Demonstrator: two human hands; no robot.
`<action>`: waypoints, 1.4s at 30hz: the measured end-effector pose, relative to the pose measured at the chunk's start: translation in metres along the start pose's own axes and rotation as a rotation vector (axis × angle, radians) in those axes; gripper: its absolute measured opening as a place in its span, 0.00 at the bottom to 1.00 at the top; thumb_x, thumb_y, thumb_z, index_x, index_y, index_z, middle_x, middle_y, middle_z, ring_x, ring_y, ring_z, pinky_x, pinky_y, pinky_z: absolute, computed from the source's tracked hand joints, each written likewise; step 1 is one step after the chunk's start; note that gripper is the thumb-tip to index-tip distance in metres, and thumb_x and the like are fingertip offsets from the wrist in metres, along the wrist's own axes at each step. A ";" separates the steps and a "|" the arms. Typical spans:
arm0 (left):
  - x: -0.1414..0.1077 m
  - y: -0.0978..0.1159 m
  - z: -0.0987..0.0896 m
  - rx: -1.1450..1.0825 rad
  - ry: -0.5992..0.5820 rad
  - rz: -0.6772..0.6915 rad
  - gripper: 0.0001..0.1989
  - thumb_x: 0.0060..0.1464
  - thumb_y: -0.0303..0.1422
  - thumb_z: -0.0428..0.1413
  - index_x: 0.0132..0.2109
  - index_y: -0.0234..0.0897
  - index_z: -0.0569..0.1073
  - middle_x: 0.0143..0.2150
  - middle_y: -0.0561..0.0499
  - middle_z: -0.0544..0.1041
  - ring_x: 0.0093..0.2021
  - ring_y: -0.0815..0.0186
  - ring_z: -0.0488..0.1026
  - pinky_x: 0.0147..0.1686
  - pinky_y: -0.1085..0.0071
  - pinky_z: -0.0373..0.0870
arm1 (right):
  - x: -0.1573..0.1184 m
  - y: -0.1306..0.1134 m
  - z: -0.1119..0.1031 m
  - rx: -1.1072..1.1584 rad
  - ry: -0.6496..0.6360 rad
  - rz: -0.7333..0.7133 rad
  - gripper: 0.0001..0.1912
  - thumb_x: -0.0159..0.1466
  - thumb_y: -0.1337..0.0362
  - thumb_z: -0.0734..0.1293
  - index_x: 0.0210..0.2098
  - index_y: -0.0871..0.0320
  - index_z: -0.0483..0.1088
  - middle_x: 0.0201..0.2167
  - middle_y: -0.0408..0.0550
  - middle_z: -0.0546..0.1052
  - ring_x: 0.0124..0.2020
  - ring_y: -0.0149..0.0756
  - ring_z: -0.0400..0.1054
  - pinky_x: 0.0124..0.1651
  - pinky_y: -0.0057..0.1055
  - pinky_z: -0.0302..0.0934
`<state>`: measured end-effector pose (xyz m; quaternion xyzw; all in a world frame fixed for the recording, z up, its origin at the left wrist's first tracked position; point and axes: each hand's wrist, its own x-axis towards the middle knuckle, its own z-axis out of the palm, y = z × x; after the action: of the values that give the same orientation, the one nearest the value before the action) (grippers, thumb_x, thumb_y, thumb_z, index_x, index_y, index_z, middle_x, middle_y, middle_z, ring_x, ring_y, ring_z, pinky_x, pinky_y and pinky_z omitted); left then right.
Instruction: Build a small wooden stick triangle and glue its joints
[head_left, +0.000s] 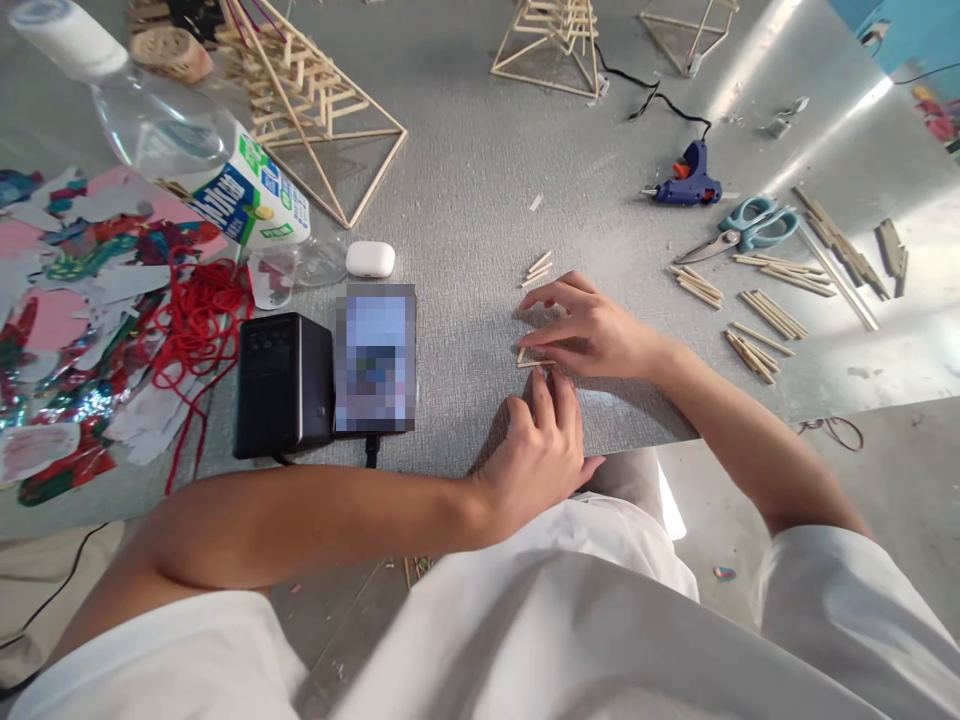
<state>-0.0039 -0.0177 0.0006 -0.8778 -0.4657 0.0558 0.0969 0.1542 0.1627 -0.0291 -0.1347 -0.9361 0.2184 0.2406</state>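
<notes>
Two short wooden sticks [534, 364] lie on the grey table in front of me, meeting at a corner near their left ends. My left hand [541, 432] rests at the table's front edge, fingers stretched toward the lower stick and fingertips at or close to it, its thumb apart. Just above, my right hand [592, 322] reaches in from the right with spread, slightly bent fingers. Its lowest finger is by the sticks and partly covers them. A few loose sticks [536, 270] lie beyond its fingertips. Neither hand visibly grips anything.
Left of my hands are a phone [375, 360], black power bank [281, 385], white earbud case [370, 259], plastic bottle [217, 150] and red yarn [202, 320]. To the right lie scissors [750, 228], a glue gun [688, 180] and stick bundles [772, 315]. Stick frames [330, 120] stand behind.
</notes>
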 end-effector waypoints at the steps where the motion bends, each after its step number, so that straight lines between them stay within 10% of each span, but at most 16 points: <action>1: 0.000 0.000 0.000 0.007 0.005 0.001 0.39 0.78 0.52 0.48 0.72 0.16 0.73 0.73 0.17 0.72 0.68 0.33 0.78 0.46 0.55 0.80 | 0.001 0.001 0.001 -0.003 0.009 0.006 0.13 0.77 0.59 0.68 0.54 0.44 0.86 0.62 0.54 0.78 0.59 0.49 0.68 0.63 0.54 0.68; 42: -0.001 0.000 0.002 0.080 0.033 0.018 0.40 0.78 0.53 0.47 0.71 0.14 0.73 0.71 0.18 0.74 0.67 0.33 0.79 0.45 0.56 0.81 | 0.002 0.001 -0.005 -0.017 0.081 0.109 0.10 0.74 0.61 0.69 0.48 0.53 0.84 0.51 0.55 0.83 0.53 0.48 0.73 0.60 0.50 0.69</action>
<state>-0.0043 -0.0181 -0.0009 -0.8782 -0.4536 0.0605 0.1390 0.1558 0.1662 -0.0247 -0.1961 -0.9188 0.2175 0.2648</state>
